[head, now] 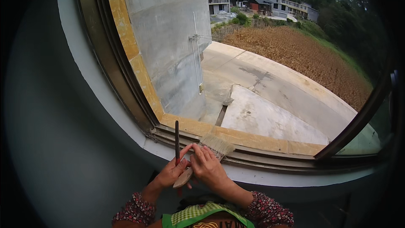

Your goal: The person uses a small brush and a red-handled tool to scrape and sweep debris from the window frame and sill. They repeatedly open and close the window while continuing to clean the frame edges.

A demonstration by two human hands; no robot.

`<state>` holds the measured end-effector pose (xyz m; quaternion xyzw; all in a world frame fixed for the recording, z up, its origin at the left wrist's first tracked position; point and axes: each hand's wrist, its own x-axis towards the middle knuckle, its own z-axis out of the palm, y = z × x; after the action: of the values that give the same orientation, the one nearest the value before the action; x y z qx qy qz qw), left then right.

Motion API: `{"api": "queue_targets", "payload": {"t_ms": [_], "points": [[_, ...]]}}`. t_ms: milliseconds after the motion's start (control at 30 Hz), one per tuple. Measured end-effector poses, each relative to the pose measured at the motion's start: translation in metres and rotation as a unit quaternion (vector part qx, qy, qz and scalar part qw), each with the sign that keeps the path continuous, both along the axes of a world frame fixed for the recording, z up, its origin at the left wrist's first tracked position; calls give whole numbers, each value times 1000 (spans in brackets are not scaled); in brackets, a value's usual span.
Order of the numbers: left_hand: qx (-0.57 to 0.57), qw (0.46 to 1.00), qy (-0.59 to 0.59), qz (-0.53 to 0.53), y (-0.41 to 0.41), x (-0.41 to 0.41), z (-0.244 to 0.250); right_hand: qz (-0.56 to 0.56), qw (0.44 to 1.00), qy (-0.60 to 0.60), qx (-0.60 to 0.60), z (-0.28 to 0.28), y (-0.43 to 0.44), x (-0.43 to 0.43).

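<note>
Both my hands are together over the inner edge of an open window. My left hand [172, 171] holds a thin dark brush or tool [177, 139] with a red part upright between thumb and fingers; its exact kind cannot be told. My right hand [208, 166] is closed around a wide flat bristle brush, whose pale bristles [218, 145] point up and away over the window track. The brush's wooden handle [183, 178] sticks out below, between my hands. The fingertips of both hands meet near the brush's bound head. The metal sliding track [259, 158] runs beneath the bristles.
A white inner sill [269, 177] and a tan stone outer ledge [262, 139] border the track. The dark window frame [354, 133] stands at right, a brown side frame [104, 53] at left. Outside, far below, lie a concrete yard [269, 110] and a grey wall [171, 38].
</note>
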<state>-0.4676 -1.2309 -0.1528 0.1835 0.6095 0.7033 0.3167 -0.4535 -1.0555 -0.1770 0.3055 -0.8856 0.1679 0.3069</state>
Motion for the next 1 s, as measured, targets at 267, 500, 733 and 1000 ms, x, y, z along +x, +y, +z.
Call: {"api": "queue_targets", "payload": {"t_ms": [267,500,733,1000], "points": [[54,988,-140,-24,12,-1,-1,93,967,-102,-214,12,28,26],[133,990,-35,39,19,-1,9,55,918,-278,-278,4,21,72],[117,986,108,39,59,4,37,133,781,-379,-479,-13,11,53],[204,950,177,158,26,-24,60,90,889,-237,-381,24,39,67]]}}
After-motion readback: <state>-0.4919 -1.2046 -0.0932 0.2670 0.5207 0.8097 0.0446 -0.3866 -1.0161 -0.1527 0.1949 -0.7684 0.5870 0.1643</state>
